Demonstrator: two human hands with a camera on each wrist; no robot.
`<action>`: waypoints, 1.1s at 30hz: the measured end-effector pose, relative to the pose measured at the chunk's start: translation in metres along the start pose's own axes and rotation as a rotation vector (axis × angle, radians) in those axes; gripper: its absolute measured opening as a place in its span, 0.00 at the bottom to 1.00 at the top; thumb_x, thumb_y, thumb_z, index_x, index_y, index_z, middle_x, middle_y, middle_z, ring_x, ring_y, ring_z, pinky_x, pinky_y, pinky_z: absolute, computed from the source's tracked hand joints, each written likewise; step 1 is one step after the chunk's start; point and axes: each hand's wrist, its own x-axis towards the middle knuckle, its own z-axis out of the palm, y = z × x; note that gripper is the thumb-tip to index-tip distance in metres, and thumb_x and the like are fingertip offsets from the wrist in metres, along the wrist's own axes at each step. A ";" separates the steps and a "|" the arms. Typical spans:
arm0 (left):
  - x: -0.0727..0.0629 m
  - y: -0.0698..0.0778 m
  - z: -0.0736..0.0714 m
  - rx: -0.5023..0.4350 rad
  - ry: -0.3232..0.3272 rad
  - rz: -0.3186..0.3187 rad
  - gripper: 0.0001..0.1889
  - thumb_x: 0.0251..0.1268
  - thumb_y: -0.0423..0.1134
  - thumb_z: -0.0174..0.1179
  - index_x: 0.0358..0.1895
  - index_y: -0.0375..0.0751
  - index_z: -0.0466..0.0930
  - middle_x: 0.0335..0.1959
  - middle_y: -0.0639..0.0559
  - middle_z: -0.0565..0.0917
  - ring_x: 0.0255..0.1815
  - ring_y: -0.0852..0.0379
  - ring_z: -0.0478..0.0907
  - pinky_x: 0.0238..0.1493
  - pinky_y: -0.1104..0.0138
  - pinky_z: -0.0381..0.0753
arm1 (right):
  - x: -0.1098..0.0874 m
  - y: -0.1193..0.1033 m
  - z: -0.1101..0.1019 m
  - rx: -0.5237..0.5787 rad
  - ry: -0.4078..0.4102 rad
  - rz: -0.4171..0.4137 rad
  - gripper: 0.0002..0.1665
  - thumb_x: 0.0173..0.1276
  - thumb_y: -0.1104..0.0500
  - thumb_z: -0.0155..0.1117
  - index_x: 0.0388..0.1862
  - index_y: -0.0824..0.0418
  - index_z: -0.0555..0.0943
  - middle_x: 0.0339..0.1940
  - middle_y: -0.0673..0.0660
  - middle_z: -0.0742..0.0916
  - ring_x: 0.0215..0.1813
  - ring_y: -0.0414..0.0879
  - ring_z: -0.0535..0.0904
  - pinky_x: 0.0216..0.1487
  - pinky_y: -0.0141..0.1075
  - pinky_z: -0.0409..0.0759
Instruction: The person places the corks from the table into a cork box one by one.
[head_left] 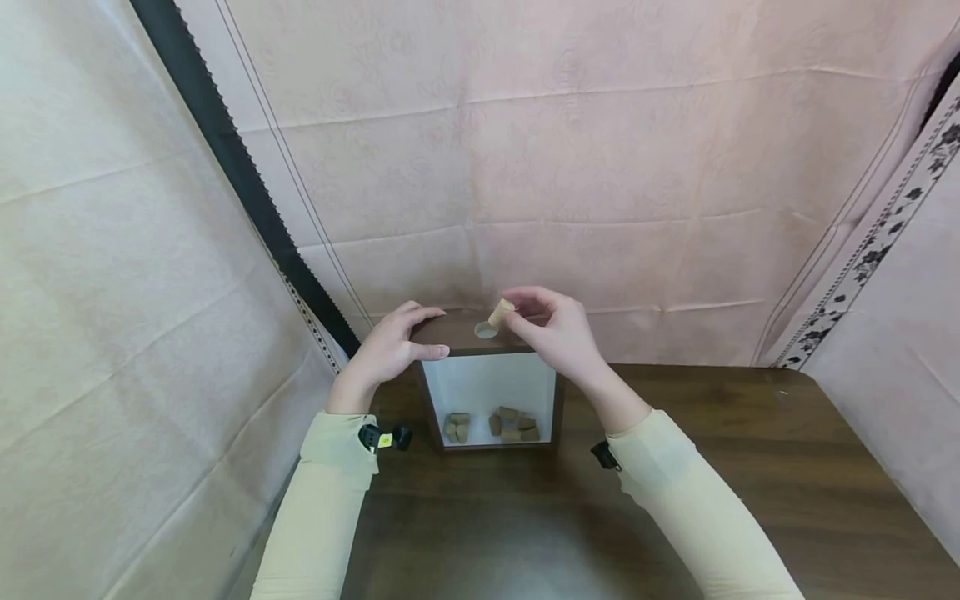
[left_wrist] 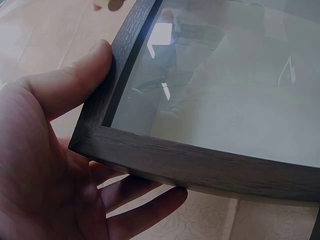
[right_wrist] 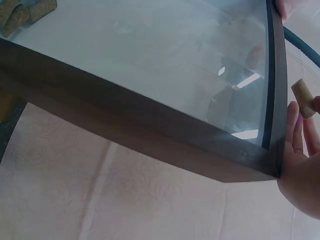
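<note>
The right hand point(head_left: 551, 329) pinches a tilted cork point(head_left: 501, 312) right by the round hole point(head_left: 486, 330) in the top of a glass-fronted shadow box point(head_left: 498, 447); whether cork meets rim, I cannot tell. The left hand point(head_left: 393, 342) grips the box's upper left corner, thumb along the front edge. Inside, loose corks point(head_left: 513, 423) lie along the bottom. Cloth point(head_left: 600, 167) hangs close behind; the wooden desk point(head_left: 690, 467) spreads wide rightward.

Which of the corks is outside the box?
The single cork pinched in the right hand, near the round hole in the box's top; the other visible corks lie in two groups at the bottom inside.
</note>
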 end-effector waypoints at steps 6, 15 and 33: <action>0.000 0.001 0.000 -0.016 0.001 -0.012 0.33 0.70 0.49 0.73 0.74 0.43 0.78 0.61 0.45 0.79 0.56 0.44 0.75 0.59 0.45 0.76 | 0.006 0.001 0.009 -0.045 -0.022 0.031 0.16 0.74 0.55 0.74 0.57 0.58 0.89 0.48 0.51 0.92 0.46 0.48 0.90 0.44 0.44 0.88; 0.001 -0.001 0.000 -0.020 0.004 -0.012 0.34 0.69 0.50 0.73 0.75 0.42 0.77 0.62 0.45 0.79 0.58 0.44 0.74 0.62 0.43 0.75 | 0.008 0.001 0.011 -0.075 -0.046 0.042 0.16 0.75 0.55 0.73 0.58 0.57 0.89 0.49 0.50 0.91 0.47 0.45 0.89 0.50 0.44 0.89; -0.002 -0.004 0.003 -0.039 0.000 -0.005 0.34 0.70 0.50 0.72 0.75 0.43 0.77 0.64 0.44 0.79 0.61 0.42 0.75 0.65 0.40 0.75 | 0.003 0.002 0.014 -0.130 -0.115 0.041 0.15 0.74 0.58 0.74 0.58 0.56 0.88 0.51 0.50 0.91 0.49 0.44 0.88 0.53 0.42 0.88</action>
